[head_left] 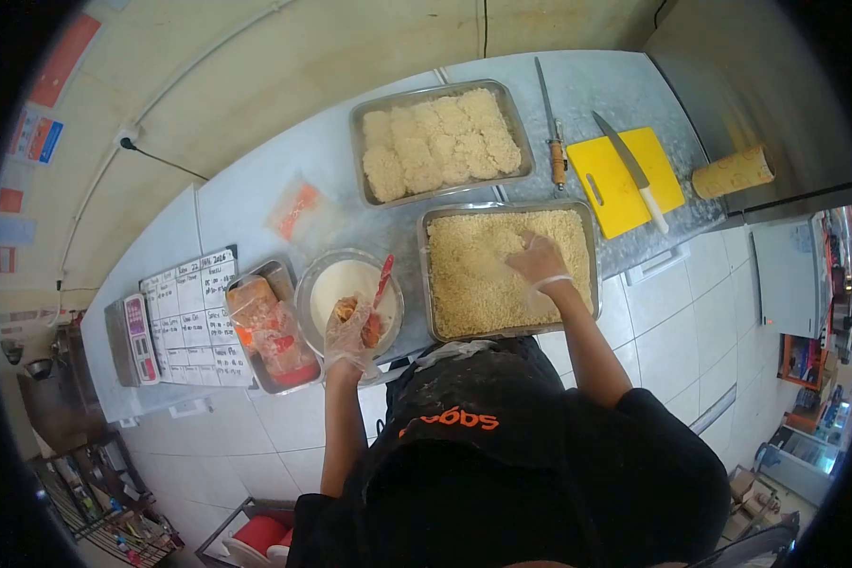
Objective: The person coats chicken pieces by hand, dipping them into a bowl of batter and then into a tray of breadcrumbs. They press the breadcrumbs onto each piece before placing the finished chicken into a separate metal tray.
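Note:
My left hand, in a clear plastic glove, is at the near side of a clear bowl of white batter. Its fingers curl around a brownish-orange piece of food whose exact kind I cannot make out. A red-handled utensil leans in the bowl beside this hand. My right hand, also in a clear glove, has its fingers spread on the pale crumbs in a metal tray. I see nothing held in it.
A second metal tray holds several crumbed pieces. Right of it lie a sharpening steel, a yellow cutting board with a knife, and a cardboard roll. Leftward are a tray with bagged food, a written board and a scale.

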Demonstrator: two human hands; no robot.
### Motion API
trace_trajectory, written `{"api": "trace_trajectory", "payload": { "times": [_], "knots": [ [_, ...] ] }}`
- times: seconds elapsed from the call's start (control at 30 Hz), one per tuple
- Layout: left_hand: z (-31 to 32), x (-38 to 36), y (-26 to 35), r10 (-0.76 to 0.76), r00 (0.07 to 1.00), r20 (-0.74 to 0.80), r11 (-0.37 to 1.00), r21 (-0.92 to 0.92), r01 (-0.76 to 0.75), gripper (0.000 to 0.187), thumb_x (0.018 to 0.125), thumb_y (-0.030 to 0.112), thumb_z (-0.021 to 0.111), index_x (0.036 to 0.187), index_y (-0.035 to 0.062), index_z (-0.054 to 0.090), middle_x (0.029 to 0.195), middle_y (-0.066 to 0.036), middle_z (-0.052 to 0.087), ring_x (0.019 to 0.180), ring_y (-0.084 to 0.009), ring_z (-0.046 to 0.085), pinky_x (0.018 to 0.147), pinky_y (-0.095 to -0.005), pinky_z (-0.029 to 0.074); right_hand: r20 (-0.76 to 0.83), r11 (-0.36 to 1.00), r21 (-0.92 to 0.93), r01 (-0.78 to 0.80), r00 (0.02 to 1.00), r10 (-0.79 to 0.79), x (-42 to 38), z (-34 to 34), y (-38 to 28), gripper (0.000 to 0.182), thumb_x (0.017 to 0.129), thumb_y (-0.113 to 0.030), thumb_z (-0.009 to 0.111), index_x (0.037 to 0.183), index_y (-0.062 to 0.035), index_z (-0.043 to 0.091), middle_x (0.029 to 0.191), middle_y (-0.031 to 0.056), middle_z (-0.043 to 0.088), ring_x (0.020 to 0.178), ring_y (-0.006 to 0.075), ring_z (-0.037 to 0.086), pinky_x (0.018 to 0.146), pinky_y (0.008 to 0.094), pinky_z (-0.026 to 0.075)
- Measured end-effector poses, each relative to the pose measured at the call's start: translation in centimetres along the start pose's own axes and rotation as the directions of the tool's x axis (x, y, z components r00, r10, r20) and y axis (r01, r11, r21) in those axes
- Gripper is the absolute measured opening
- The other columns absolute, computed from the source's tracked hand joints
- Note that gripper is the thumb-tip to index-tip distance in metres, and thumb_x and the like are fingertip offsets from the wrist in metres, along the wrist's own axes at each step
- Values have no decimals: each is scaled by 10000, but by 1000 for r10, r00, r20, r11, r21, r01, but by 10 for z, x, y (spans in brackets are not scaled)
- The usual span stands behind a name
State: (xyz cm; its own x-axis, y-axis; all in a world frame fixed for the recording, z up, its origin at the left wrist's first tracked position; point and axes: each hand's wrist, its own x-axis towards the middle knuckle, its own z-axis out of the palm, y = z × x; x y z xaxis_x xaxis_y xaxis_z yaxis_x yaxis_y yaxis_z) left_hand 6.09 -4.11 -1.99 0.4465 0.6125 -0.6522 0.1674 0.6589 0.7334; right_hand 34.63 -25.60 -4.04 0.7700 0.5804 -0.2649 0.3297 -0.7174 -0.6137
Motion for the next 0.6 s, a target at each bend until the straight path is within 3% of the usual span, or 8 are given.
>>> {"api": "trace_trajectory", "payload": {
  "times": [0.13,0.23,0.33,0.43,0.5,0.6],
  "knots": [
    [-4,-1,7,8,1000,1,1000,-8,-8,242,923,174,639,1119,43,587,968,-52,651,843,-112,634,719,-233,525,60,960,-204,190,982,-182,-13,-41,-24,444,718,-324,698,1010,8,648,865,261,646,881,412,623,786,454,493],
    [-11,1,9,99,995,13,991,86,-100,279,932,208,628,1142,27,597,1031,-69,663,884,-117,638,754,-237,518,51,938,-187,292,957,-287,-25,-81,-32,373,718,-284,699,958,-3,647,867,259,638,880,415,614,783,453,487],
    [-16,1,10,155,988,-8,963,226,-149,296,937,228,619,1149,21,608,1045,-66,668,907,-120,635,782,-245,510,206,939,-296,176,972,-118,-22,-98,-28,380,707,-254,717,998,-17,656,897,245,648,866,400,625,781,436,495],
    [-17,0,12,229,974,-7,919,330,-214,295,932,228,621,1144,23,614,1036,-65,670,914,-128,632,795,-258,504,129,924,-184,336,940,-316,-16,-104,-7,393,693,-205,739,1039,-33,664,879,221,662,824,382,642,754,412,509],
    [-19,-5,18,254,967,24,900,361,-245,307,924,230,627,1150,23,611,1025,-73,671,918,-144,634,809,-269,502,172,948,-157,277,953,-250,-10,-116,-6,414,685,-192,749,1064,-46,666,879,205,673,819,359,651,763,398,512],
    [-23,-9,25,440,898,26,649,682,-337,306,910,274,650,1078,18,651,1017,-109,689,891,-196,651,799,-324,500,238,968,-56,245,945,-226,5,-140,-38,420,684,-175,755,1075,-47,667,893,188,684,832,324,659,786,380,509]
  ]
}}
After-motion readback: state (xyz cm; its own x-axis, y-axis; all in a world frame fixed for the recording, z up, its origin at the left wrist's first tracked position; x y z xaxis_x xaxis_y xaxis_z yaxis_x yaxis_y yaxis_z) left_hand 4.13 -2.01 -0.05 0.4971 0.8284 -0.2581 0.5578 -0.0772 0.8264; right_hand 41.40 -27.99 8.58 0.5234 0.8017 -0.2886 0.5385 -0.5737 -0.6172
